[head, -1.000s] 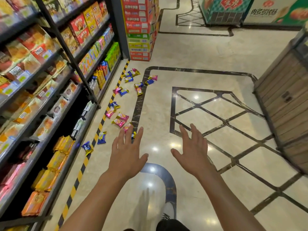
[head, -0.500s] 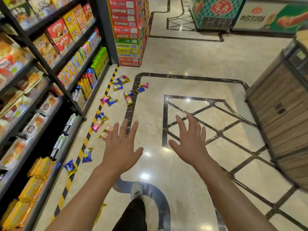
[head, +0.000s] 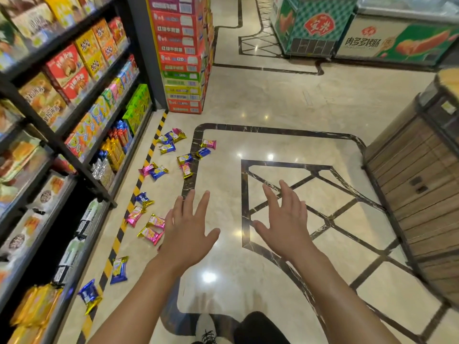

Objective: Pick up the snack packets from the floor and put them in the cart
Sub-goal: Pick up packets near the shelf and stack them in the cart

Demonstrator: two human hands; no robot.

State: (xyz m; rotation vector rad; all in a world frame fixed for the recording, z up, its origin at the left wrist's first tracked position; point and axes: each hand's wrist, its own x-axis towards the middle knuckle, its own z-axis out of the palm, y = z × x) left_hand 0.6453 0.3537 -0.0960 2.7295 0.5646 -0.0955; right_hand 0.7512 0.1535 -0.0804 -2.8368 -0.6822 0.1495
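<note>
In the head view, both hands are being held out over the floor, palms down. The left hand (head: 187,234) is being kept fully spread, nothing held in it; the right hand (head: 285,224) is likewise being held open and empty, fingers slightly fanned.

The snack packets (head: 159,167) are being seen scattered on the polished floor (head: 273,108) in a loose trail running along the striped yellow-and-black tape (head: 116,242) at the foot of the shelving (head: 74,125). All of them are lying to the left of and ahead of the hands. The nearest are a pair of pink-and-yellow packets (head: 151,230), just beside the left hand's little-finger edge as framed, their long axes slanting across the tape line. A blue packet (head: 119,269) is lying nearer the body, left of the left forearm, its long axis running roughly along the tape. The left hand is judged clearly the nearer one; the right hand is being held well apart from every packet, over the dark inlaid lines.

No cart is being shown anywhere, so where the packets are to be put cannot be told. How high the hands are being held above the floor is hard to judge. A sliver of pink below the left hand suggests another packet partly hidden there. The far cluster (head: 173,140) is small, and its packets are overlapping.
</note>
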